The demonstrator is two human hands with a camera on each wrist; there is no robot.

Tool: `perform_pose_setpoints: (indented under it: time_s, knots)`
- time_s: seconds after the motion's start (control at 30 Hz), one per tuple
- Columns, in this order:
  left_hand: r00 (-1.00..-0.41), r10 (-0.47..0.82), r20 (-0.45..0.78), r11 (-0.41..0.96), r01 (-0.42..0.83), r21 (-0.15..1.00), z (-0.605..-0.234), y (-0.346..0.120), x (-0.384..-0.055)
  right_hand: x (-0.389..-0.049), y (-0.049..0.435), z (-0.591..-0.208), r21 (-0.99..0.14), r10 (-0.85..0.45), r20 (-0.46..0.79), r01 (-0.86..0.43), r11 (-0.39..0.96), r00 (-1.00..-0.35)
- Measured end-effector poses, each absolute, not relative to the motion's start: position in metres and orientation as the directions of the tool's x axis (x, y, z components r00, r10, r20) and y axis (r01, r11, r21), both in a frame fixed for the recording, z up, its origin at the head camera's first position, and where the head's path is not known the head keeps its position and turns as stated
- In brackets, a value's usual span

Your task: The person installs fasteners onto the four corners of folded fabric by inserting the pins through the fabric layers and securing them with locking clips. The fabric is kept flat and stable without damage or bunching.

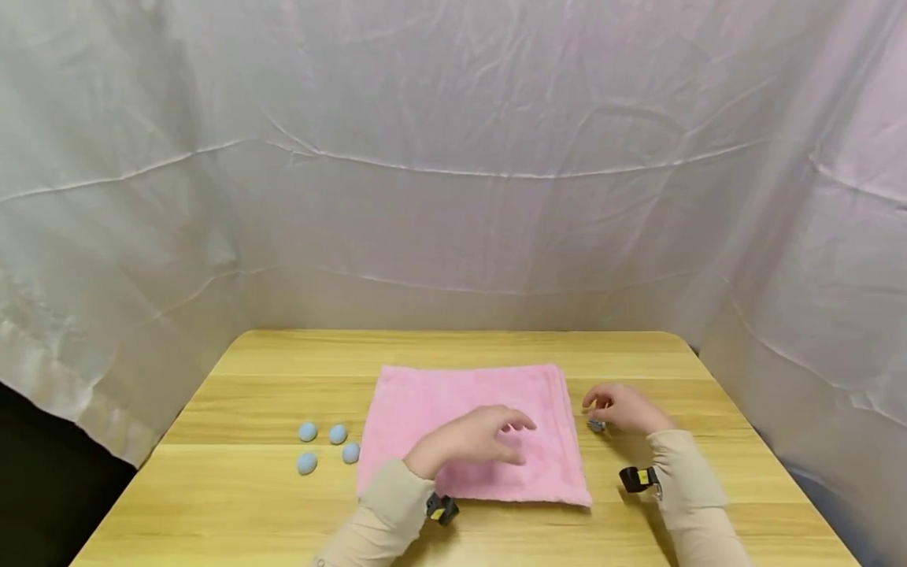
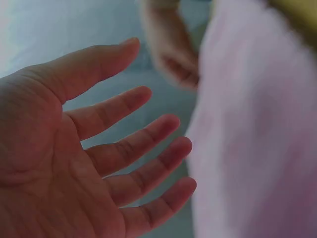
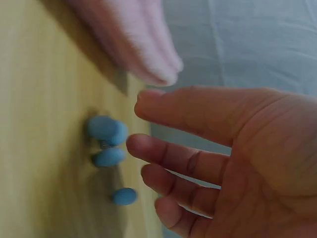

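My left hand is held over the pink towel, fingers spread and nothing in the palm. In the left wrist view, that hand shows its bare palm and the towel lies beyond its fingertips. Right of the towel is my right hand, its fingers loosely bent above a small grey-blue piece partly hidden by the hand. The right wrist view shows several small blue rounded pieces on the table close to the fingertips, with a gap between them and the fingers.
Left of the towel, several light blue balls sit on the wooden table, one right at the towel's edge. Pale cloth curtains surround the table at the back and sides. Each wrist carries a small black camera.
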State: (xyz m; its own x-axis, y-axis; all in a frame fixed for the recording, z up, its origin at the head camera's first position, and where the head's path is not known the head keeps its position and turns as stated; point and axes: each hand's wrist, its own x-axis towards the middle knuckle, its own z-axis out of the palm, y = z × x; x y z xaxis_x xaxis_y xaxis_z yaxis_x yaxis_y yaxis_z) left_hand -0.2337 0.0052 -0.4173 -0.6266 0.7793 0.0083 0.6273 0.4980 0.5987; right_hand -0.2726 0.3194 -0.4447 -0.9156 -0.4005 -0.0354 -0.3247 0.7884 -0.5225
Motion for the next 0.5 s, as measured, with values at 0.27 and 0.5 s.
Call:
perform_pose_setpoints:
  time_s: [0.27,0.5]
  knots:
    - [-0.640,0.762,-0.098,0.593,0.630,0.501,-0.438,0.035,-0.208,-0.277,0.319,-0.456,-0.496,-0.380,-0.030,-0.316,0.809,-0.925]
    - [-0.741,0.661,-0.116,0.726,0.593,0.347,-0.447,0.047,-0.193,-0.279,0.313,-0.463,-0.513,-0.357,-0.041,-0.287,0.809,-0.933]
